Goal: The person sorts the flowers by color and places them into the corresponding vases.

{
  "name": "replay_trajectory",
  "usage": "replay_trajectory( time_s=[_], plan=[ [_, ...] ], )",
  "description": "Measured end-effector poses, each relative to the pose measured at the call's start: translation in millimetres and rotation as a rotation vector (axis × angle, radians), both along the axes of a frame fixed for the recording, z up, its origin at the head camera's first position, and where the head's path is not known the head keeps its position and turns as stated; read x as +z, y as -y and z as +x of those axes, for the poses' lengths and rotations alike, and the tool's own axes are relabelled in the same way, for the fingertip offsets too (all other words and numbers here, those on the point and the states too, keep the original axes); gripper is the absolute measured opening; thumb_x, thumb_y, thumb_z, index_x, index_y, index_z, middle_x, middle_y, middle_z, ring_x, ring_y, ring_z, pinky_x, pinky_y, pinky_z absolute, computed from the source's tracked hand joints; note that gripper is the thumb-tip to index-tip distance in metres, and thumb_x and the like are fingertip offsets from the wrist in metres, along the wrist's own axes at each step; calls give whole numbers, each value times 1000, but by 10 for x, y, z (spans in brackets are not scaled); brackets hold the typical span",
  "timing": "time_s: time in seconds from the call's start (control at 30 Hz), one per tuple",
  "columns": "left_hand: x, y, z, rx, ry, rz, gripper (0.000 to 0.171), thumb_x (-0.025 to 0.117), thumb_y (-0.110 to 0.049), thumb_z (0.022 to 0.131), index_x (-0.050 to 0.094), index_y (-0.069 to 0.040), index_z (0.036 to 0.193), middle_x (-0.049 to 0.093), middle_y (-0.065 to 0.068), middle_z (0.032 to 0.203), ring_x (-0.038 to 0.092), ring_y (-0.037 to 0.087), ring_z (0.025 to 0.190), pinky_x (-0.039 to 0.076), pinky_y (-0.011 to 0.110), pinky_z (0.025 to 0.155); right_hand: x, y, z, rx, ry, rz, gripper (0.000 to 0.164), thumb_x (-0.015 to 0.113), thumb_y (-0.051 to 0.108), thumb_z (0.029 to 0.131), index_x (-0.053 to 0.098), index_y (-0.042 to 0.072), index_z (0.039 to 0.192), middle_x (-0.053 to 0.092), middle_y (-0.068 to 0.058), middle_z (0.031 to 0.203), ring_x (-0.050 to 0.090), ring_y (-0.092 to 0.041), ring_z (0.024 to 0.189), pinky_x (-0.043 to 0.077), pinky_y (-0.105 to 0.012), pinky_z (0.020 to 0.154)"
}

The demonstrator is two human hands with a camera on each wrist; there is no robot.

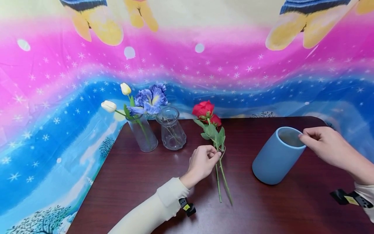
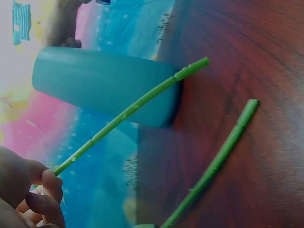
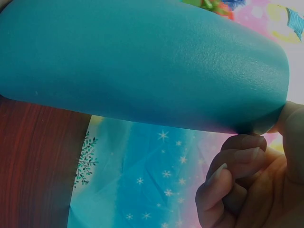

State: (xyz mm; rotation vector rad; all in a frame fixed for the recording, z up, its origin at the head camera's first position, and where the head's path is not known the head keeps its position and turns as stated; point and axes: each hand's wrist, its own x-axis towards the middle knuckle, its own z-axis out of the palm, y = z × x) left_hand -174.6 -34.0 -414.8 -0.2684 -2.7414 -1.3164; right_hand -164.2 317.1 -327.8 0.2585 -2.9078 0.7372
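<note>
Two red roses [image 1: 203, 109] with green leaves lie at the middle of the table, their long stems [image 1: 224, 182] pointing toward me. My left hand [image 1: 203, 162] pinches a rose stem just below the leaves; in the left wrist view that stem [image 2: 128, 110] runs out from the fingertips, and a second stem [image 2: 213, 168] shows beside it. At the right, my right hand [image 1: 324, 143] pinches the rim of a blue vase [image 1: 277, 159] between thumb and fingers. The vase leans toward that hand, its dark opening facing up. From the right wrist, the vase [image 3: 142, 61] fills the upper view.
A clear cylinder vase [image 1: 144, 136] at the back left holds white tulips [image 1: 108, 106] and a blue-purple iris [image 1: 151, 99]. Right next to it stands a clear flared glass vase [image 1: 173, 131]. Behind the dark wood table [image 1: 131, 195] hangs a patterned cloth [image 1: 233, 65].
</note>
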Motion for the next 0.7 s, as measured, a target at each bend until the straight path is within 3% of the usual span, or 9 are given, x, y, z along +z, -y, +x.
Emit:
replay_trajectory(
  time_s=[0.7],
  plan=[
    [711, -156, 63, -81, -273, 33, 12, 69, -31, 94, 74, -22, 87, 67, -12, 72, 48, -2, 50, 40, 21, 55, 9, -14, 8, -3, 26, -14, 45, 48, 27, 107, 37, 7, 68, 28, 4, 56, 28, -16, 46, 24, -32, 50]
  ],
)
